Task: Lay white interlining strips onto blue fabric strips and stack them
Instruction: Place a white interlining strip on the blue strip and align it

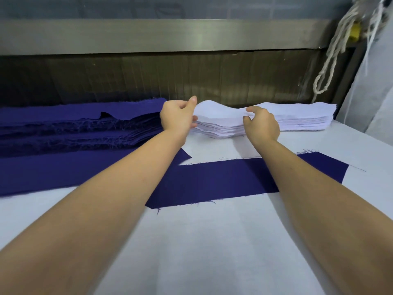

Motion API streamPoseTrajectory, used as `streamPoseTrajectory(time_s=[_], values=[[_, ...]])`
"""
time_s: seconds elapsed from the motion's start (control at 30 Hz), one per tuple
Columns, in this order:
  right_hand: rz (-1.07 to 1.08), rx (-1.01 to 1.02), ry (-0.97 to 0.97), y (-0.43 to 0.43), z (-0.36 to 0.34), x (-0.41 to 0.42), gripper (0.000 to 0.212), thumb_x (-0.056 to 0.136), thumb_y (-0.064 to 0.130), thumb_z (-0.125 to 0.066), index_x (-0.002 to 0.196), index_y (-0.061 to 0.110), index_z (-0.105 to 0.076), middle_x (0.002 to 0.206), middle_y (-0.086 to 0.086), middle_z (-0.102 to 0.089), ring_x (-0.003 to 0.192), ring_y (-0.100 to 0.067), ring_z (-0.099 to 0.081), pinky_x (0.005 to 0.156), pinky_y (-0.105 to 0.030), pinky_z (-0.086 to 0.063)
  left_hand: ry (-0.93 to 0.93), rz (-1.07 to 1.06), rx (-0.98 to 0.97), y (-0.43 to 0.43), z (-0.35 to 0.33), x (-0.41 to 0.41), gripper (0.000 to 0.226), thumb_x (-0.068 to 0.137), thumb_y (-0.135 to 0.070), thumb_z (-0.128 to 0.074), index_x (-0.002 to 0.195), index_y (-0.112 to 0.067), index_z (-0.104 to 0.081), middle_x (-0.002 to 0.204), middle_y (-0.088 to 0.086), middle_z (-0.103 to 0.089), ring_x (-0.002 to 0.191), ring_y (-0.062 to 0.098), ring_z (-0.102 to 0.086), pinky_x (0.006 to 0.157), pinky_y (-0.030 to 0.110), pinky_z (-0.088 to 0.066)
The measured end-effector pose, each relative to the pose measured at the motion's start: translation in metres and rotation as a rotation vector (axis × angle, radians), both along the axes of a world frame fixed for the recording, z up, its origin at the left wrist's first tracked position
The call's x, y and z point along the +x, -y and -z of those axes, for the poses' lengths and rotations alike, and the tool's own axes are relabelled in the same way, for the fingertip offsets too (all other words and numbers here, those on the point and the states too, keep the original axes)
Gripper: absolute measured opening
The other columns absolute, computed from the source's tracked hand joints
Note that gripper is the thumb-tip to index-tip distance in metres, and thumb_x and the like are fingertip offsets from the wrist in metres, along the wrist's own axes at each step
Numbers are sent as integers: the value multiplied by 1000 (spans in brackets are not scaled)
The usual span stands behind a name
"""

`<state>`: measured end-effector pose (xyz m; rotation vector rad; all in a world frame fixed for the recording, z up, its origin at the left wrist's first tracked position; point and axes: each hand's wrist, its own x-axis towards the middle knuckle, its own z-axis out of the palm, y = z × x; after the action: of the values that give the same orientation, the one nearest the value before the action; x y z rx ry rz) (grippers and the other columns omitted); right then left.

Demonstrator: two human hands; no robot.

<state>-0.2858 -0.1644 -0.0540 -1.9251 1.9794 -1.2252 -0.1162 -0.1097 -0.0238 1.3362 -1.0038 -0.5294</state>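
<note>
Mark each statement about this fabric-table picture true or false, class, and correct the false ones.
1. The left hand and the right hand are both at the stack of white interlining strips. True.
2. The right hand holds scissors. False: it pinches the top white strip.
3. A single dark blue fabric strip lies flat on the white table cover, nearer the person than the stack. True.
4. The pile of dark blue fabric strips lies right of the white stack. False: it lies to its left.
5. The left hand rests flat on that blue pile. False: it grips the top white strip's lifted end.
</note>
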Motion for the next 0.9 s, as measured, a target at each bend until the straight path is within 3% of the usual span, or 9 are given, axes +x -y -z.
streamPoseTrajectory(time_s=[0.1, 0.2, 0.37, 0.63, 0.77, 0.9], values=[[-16, 15, 60, 1, 2, -2, 36, 96, 19, -42, 130, 23, -55, 115, -8, -64, 103, -30, -58, 76, -29, -38, -141, -22, -13, -8, 3, 15, 10, 85, -5, -65, 77, -10, -68, 85, 5, -67, 74, 18, -68, 57, 22, -56], [-48, 21, 55, 0, 1, 1, 35, 95, 17, -43, 125, 23, -60, 111, -8, -66, 101, -29, -58, 74, -28, -39, -166, -27, 5, -19, 6, 29, 18, 81, 8, -62, 84, -10, -65, 91, 5, -63, 77, 18, -67, 59, 20, -56], [-100, -1, 29, -9, -3, 10, 28, 95, 18, -45, 113, 21, -66, 101, -5, -68, 92, -26, -60, 71, -26, -40, -222, 71, 127, -42, 1, 49, 23, 82, 12, -61, 90, -10, -63, 97, 5, -55, 73, 19, -66, 58, 21, -57], [-94, 29, 45, -29, -4, -13, 25, 92, 15, -48, 107, 17, -67, 105, -5, -67, 98, -26, -59, 77, -29, -43, -95, 168, 234, -77, 3, 70, 26, 86, 11, -55, 103, -6, -65, 97, 9, -59, 77, 20, -63, 56, 20, -56], [-105, 137, 306, -39, -5, -32, 35, 89, 5, -47, 120, 12, -61, 118, -5, -61, 102, -22, -55, 87, -29, -43, -47, 216, 255, -95, 5, 76, 27, 86, 11, -55, 106, -6, -64, 96, 12, -60, 76, 20, -62, 56, 20, -56], [-115, 167, 660, -54, -8, -41, 45, 84, -6, -44, 124, 9, -58, 102, 1, -53, 92, -13, -46, 85, -24, -35, 4, 234, 260, -106, 8, 78, 25, 86, 10, -57, 104, -6, -63, 88, 11, -59, 73, 19, -63, 57, 20, -57]])
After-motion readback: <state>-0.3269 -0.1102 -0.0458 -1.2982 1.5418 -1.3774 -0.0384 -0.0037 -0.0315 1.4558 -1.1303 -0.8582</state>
